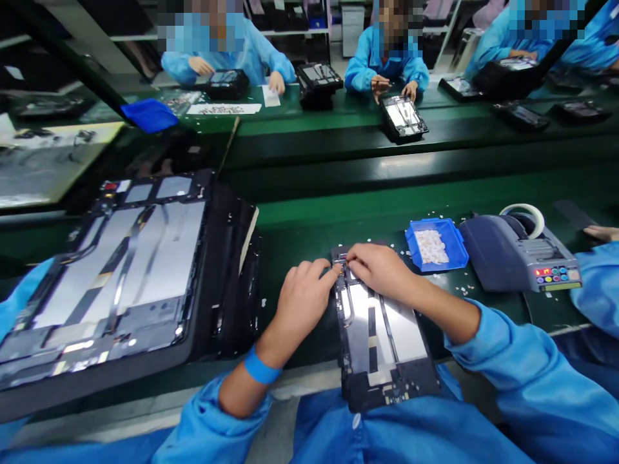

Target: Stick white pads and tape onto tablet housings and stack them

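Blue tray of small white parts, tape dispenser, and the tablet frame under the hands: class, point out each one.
blue tray (454, 233): head view, on its bare right rim.
tape dispenser (488, 254): head view, on its grey body.
tablet frame (387, 335): head view, on its silver inner plate.

Two hands, left hand (302, 299) and right hand (380, 267), on one opened tablet (382, 341), one stack of tablets (120, 277), one blue tray (438, 243), one tape dispenser (520, 254), three co-workers opposite.

Long green benches (338, 212) run crosswise (glossy, reflective), shelving (290, 19) behind.
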A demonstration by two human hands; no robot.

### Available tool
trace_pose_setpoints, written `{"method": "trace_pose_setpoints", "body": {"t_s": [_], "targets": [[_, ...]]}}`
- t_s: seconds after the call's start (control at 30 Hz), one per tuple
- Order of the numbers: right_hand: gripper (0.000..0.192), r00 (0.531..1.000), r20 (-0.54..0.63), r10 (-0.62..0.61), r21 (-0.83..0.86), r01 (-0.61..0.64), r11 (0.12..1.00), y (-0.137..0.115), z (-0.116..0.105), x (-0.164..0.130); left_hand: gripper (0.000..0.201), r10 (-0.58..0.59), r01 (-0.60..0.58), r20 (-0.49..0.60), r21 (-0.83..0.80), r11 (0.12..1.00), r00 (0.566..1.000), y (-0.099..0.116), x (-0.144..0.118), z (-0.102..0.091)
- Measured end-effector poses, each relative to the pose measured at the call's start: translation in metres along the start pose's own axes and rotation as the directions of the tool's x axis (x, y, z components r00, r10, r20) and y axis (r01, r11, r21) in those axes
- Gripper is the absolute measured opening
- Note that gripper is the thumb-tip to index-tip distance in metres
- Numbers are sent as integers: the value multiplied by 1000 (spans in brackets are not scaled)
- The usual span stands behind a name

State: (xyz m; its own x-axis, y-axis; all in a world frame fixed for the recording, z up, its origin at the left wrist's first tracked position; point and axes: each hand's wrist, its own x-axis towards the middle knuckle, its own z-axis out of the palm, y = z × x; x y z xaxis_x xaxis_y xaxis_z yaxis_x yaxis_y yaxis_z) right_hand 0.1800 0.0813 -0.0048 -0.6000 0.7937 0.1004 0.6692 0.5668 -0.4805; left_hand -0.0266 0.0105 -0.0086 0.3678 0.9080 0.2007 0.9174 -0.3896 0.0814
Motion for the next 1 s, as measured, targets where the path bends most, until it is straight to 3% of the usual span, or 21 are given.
{"method": "trace_pose_setpoints", "body": {"t_s": [0.07, 0.13, 0.27, 0.37, 0.47, 0.57, 0.63, 0.67, 0.7, 0.77, 0.8, 0.83, 0.87, 1.0], "targets": [[25, 984, -25, -179, -78, 177, 981, 7, 7, -14, 39, -9, 7, -21, -96, 995, 1000, -5, 1, 2], [31, 959, -6, -282, -195, 275, 941, 9, 13, -23, 39, -44, 31, -46, -242, 970, 998, -10, 3, 4], [30, 943, 62, -326, -358, 326, 875, 1, 10, -22, 38, -200, 160, -17, -541, 826, 980, -15, 15, 5], [32, 938, 39, -344, -278, 341, 898, -2, -5, -21, 33, -343, 345, 124, -605, 718, 931, -14, 31, 1], [36, 946, -217, -239, -35, 237, 971, 4, -24, -49, 28, -331, 433, 280, -622, 652, 901, -14, 47, 2], [27, 891, -450, 67, 218, 37, 975, 19, -32, -110, 29, -314, 468, 347, -655, 593, 884, -16, 58, 5], [21, 798, -501, 335, 408, -123, 905, 37, -28, -155, 32, -310, 484, 373, -648, 587, 875, -18, 63, 7], [18, 706, -511, 490, 526, -194, 828, 48, -25, -177, 34, -317, 484, 367, -632, 605, 875, -20, 65, 8], [15, 569, -503, 650, 664, -227, 713, 62, -23, -195, 34, -318, 477, 357, -611, 632, 878, -22, 68, 9], [16, 253, -403, 879, 885, -137, 445, 94, -23, -225, 34, -295, 462, 360, -594, 659, 885, -27, 73, 10], [23, 138, -333, 933, 938, -52, 342, 111, -27, -236, 34, -291, 468, 375, -585, 662, 880, -28, 75, 9], [28, 70, -272, 960, 962, 23, 271, 127, -31, -243, 34, -297, 482, 391, -568, 667, 871, -28, 77, 8], [32, 40, -230, 972, 971, 76, 227, 142, -37, -248, 35, -312, 500, 404, -546, 672, 860, -28, 78, 6], [34, 55, -164, 985, 972, 181, 151, 175, -52, -247, 42, -384, 549, 403, -483, 682, 831, -18, 77, -7]]}}
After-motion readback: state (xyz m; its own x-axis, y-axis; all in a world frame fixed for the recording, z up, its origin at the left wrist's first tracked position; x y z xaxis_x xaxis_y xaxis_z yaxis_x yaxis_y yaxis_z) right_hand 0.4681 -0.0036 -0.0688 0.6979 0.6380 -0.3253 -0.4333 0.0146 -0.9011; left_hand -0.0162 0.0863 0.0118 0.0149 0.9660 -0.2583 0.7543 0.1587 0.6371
